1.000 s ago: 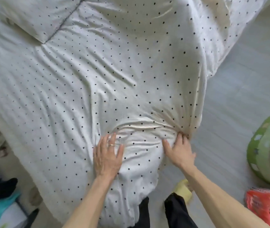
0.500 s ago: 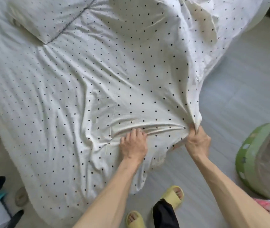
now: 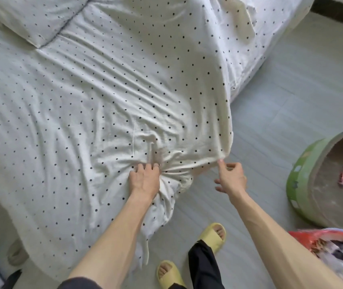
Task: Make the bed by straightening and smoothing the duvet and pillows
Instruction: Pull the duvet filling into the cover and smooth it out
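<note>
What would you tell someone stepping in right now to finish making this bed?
Left hand grips a bunch of the duvet near its edge.
Right hand is open, forefinger touching the duvet's corner.
Done: the duvet is spread out, but creased.
Pillow lies at the far left.
Left to do: pull the corner straight, smooth the creases, tidy the pillow.

Tub [image 3: 298, 184] on floor [image 3: 291, 80], right of duvet [image 3: 103, 101].
</note>
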Motion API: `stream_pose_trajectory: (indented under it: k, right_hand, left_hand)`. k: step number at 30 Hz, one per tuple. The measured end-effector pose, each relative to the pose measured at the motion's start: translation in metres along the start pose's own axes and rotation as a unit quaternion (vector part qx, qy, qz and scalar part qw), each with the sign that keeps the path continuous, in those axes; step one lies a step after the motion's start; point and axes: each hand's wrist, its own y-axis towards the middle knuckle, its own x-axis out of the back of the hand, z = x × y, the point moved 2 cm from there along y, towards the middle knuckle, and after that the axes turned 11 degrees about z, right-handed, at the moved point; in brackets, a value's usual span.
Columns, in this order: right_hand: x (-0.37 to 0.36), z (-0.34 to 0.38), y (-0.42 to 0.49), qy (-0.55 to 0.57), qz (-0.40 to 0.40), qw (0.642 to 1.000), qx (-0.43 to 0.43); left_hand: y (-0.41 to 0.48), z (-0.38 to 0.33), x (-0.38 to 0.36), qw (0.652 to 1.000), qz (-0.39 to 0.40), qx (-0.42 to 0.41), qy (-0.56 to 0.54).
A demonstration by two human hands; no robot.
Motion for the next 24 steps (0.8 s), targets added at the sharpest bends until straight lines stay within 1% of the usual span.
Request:
stream_pose_trajectory:
  k: [1,3,5,6,7,9,11,12,13,15,16,17,19,20,21,22,23,24]
  right_hand:
    - [-0.007,-0.002,-0.008,-0.015,0.050,0.998,-0.017]
    - [-0.027,-0.002,-0.014,-0.085,0.132,0.988,-0.013]
    - [-0.050,-0.002,-0.009,-0.135,0.176,0.975,0.023]
    - [-0.059,-0.001,-0.002,-0.140,0.174,0.974,0.040]
    - [-0.066,0.001,0.004,-0.134,0.156,0.977,0.056]
    - [-0.065,0.002,0.016,-0.114,0.102,0.985,0.082]
    - [-0.043,-0.004,0.024,-0.098,0.032,0.990,0.095]
    - [-0.029,-0.011,0.029,-0.087,-0.002,0.993,0.082]
    - [-0.016,-0.020,0.034,-0.081,-0.026,0.994,0.062]
    - [-0.009,-0.039,0.037,-0.091,-0.047,0.994,0.027]
    - [-0.014,-0.040,0.036,-0.096,-0.056,0.993,0.032]
    - [-0.022,-0.037,0.033,-0.090,-0.063,0.993,0.045]
    - [-0.042,-0.028,0.014,-0.084,-0.082,0.992,0.056]
    - [-0.053,-0.027,0.003,-0.089,-0.091,0.990,0.065]
    - [-0.060,-0.027,-0.008,-0.099,-0.106,0.985,0.095]
    - [-0.073,-0.026,-0.021,-0.128,-0.117,0.973,0.155]
    - [-0.089,-0.026,-0.037,-0.169,-0.120,0.950,0.232]
    - [-0.101,-0.024,-0.050,-0.212,-0.111,0.921,0.307]
  left_hand:
    - [0.000,0.000,0.003,0.999,-0.024,-0.021,-0.024]
    - [-0.003,0.000,0.008,0.992,-0.080,-0.082,-0.053]
    - [-0.010,-0.001,0.008,0.976,-0.143,-0.141,-0.079]
    - [-0.016,-0.005,0.010,0.967,-0.172,-0.169,-0.084]
    - [-0.022,-0.009,0.013,0.961,-0.193,-0.185,-0.074]
    - [-0.031,-0.022,0.017,0.956,-0.214,-0.184,-0.078]
    - [-0.026,-0.035,0.017,0.956,-0.211,-0.181,-0.094]
    - [-0.022,-0.041,0.016,0.957,-0.207,-0.183,-0.088]
    - [-0.016,-0.047,0.012,0.960,-0.198,-0.188,-0.069]
    - [-0.006,-0.053,0.005,0.973,-0.122,-0.194,-0.026]
    - [-0.004,-0.052,0.000,0.981,-0.085,-0.171,-0.023]
    - [-0.003,-0.049,-0.002,0.985,-0.074,-0.151,-0.039]
    - [-0.014,-0.036,-0.004,0.973,-0.119,-0.150,-0.132]
    - [-0.024,-0.025,-0.005,0.957,-0.167,-0.162,-0.171]
    - [-0.032,-0.014,-0.010,0.941,-0.221,-0.168,-0.193]
    - [-0.043,0.005,-0.018,0.927,-0.270,-0.152,-0.212]
    - [-0.054,0.028,-0.032,0.920,-0.299,-0.113,-0.229]
    - [-0.062,0.048,-0.044,0.916,-0.310,-0.064,-0.246]
